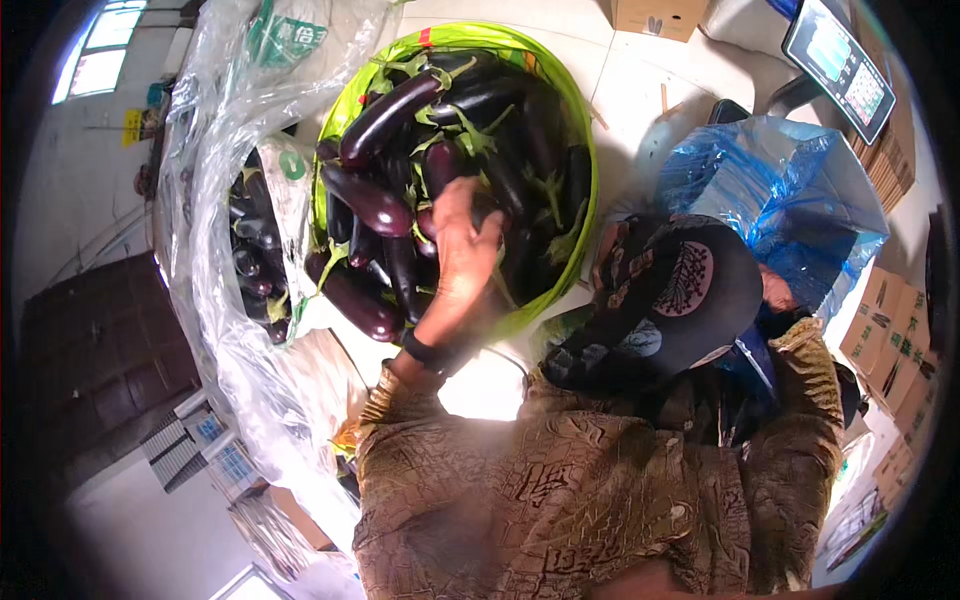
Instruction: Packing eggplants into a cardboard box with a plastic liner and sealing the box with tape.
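Note:
My left hand [466,238], with a black band at the wrist, reaches into a round yellow-green lined basket [588,142] heaped with dark purple eggplants. Its fingertips touch an eggplant [444,166], and the thumb stands apart. Other eggplants hide the finger ends, so a firm grip does not show. Of my right hand [776,289] only a small patch of skin appears past the cuff, beside a blue plastic bag [787,172]. A dark patterned fabric thing shaped like a cap [675,289] covers the rest.
Clear plastic sheeting [217,172] runs along the left, beside more eggplants [259,240]. A digital scale display [840,67] stands upper right. Cardboard boxes [889,330] line the right side, and another box [660,16] sits at the top on the pale tiled floor [525,15].

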`<act>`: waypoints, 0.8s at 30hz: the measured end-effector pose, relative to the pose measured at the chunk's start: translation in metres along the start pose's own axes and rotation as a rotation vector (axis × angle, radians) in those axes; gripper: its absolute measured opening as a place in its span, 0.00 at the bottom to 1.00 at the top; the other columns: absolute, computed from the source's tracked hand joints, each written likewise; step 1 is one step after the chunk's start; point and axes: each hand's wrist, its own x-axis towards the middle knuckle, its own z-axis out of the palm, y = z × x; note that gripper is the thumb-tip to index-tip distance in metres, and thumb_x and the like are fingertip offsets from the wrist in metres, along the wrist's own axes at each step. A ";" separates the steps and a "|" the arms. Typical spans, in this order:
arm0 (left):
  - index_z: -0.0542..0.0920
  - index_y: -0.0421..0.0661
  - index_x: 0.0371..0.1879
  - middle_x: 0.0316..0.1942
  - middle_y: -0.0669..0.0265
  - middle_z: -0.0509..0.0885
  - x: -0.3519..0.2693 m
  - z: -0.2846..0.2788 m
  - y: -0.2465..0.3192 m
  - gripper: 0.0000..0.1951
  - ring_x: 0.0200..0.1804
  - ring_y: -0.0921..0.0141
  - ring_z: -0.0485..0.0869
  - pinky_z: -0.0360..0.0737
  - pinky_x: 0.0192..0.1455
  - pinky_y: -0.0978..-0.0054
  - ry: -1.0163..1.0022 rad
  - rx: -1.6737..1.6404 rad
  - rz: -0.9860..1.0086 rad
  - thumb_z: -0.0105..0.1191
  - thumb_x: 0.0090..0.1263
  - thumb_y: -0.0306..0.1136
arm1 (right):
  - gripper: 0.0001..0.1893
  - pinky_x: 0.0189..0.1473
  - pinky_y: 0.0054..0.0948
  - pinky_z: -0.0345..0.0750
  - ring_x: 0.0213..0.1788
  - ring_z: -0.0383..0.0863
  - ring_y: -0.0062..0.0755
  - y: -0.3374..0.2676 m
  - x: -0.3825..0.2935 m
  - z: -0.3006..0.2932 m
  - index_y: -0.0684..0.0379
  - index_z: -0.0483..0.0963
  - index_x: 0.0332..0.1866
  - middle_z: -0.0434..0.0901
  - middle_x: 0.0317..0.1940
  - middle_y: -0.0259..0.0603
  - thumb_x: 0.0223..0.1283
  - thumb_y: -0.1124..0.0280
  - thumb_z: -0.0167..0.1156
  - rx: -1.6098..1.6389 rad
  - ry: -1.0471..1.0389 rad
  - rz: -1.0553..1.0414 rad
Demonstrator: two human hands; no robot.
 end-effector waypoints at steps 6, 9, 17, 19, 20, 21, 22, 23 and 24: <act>0.54 0.36 0.71 0.68 0.40 0.60 -0.027 0.035 -0.062 0.50 0.70 0.45 0.59 0.55 0.73 0.54 0.118 0.069 -0.274 0.70 0.52 0.36 | 0.16 0.50 0.38 0.76 0.49 0.82 0.42 -0.046 0.120 0.029 0.65 0.78 0.49 0.82 0.46 0.45 0.58 0.68 0.63 -0.459 0.091 0.500; 0.49 0.35 0.73 0.68 0.37 0.58 -0.012 0.048 -0.059 0.56 0.70 0.44 0.57 0.55 0.73 0.53 0.136 0.154 -0.378 0.72 0.49 0.40 | 0.16 0.50 0.37 0.76 0.48 0.82 0.44 -0.083 0.142 0.020 0.65 0.78 0.49 0.83 0.44 0.46 0.58 0.69 0.63 -0.698 0.154 0.759; 0.67 0.36 0.64 0.43 0.58 0.83 0.021 0.010 -0.045 0.33 0.41 0.65 0.84 0.83 0.47 0.69 0.002 -1.038 -0.681 0.59 0.56 0.22 | 0.15 0.49 0.36 0.77 0.46 0.83 0.48 -0.194 0.144 0.043 0.64 0.78 0.50 0.84 0.41 0.49 0.59 0.71 0.63 -1.235 0.345 1.376; 0.68 0.38 0.64 0.51 0.57 0.80 0.022 -0.019 -0.010 0.28 0.48 0.64 0.82 0.81 0.55 0.65 -0.064 -1.264 -0.556 0.54 0.62 0.26 | 0.13 0.48 0.38 0.79 0.45 0.85 0.49 -0.224 0.174 0.062 0.65 0.77 0.50 0.84 0.40 0.54 0.65 0.69 0.58 -1.102 0.811 1.094; 0.67 0.39 0.65 0.55 0.56 0.79 0.027 -0.027 0.014 0.29 0.52 0.62 0.81 0.80 0.58 0.64 -0.123 -1.387 -0.507 0.54 0.62 0.29 | 0.14 0.50 0.37 0.78 0.46 0.85 0.46 -0.238 0.182 0.071 0.66 0.77 0.52 0.84 0.43 0.53 0.65 0.70 0.59 -1.038 0.896 1.023; 0.66 0.40 0.67 0.59 0.54 0.77 0.031 -0.036 0.036 0.30 0.57 0.61 0.80 0.78 0.61 0.62 -0.175 -1.505 -0.454 0.54 0.63 0.31 | 0.14 0.50 0.37 0.78 0.46 0.85 0.46 -0.248 0.190 0.076 0.66 0.77 0.52 0.84 0.43 0.53 0.65 0.70 0.59 -1.050 0.914 1.022; 0.64 0.41 0.69 0.64 0.52 0.74 0.037 -0.041 0.055 0.33 0.62 0.57 0.77 0.75 0.66 0.59 -0.238 -1.563 -0.405 0.55 0.62 0.34 | 0.15 0.51 0.36 0.78 0.46 0.85 0.45 -0.259 0.200 0.083 0.66 0.77 0.53 0.84 0.43 0.53 0.65 0.70 0.59 -0.995 0.959 0.960; 0.63 0.40 0.70 0.64 0.50 0.73 0.041 -0.040 0.070 0.36 0.64 0.55 0.75 0.75 0.67 0.59 -0.296 -1.588 -0.350 0.56 0.62 0.38 | 0.15 0.51 0.36 0.78 0.46 0.85 0.44 -0.268 0.206 0.089 0.66 0.77 0.53 0.84 0.42 0.53 0.65 0.69 0.59 -0.943 1.003 0.897; 0.63 0.39 0.70 0.64 0.48 0.73 0.047 -0.038 0.095 0.37 0.62 0.55 0.76 0.76 0.65 0.60 -0.368 -1.641 -0.334 0.56 0.62 0.41 | 0.17 0.52 0.34 0.77 0.47 0.83 0.39 -0.269 0.205 0.096 0.66 0.76 0.55 0.84 0.44 0.50 0.66 0.68 0.60 -0.956 1.004 0.733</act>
